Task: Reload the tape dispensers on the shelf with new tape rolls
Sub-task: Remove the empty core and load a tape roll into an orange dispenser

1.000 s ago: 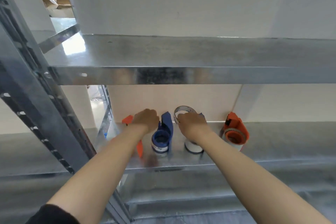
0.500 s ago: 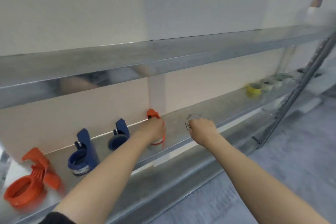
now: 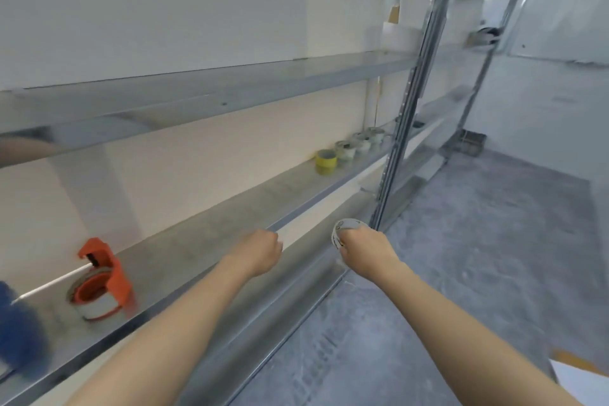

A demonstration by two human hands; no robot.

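Fingers (image 3: 343, 238) of right hand (image 3: 366, 249) around blurred ring (image 3: 346, 225), perhaps a tape core

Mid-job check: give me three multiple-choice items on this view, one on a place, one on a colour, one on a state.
1. Where is the yellow tape roll? A on the floor; B on the shelf that holds the dispenser; C on the top shelf.
2. What colour is the dispenser nearest the left hand? A green; B orange; C black.
3. What is the right hand doing? A gripping a tape ring; B hanging open; C pressing the wall.
Key: 1 B, it stands far along that shelf; 2 B, its frame is orange; 3 A, the hand curls round the ring.
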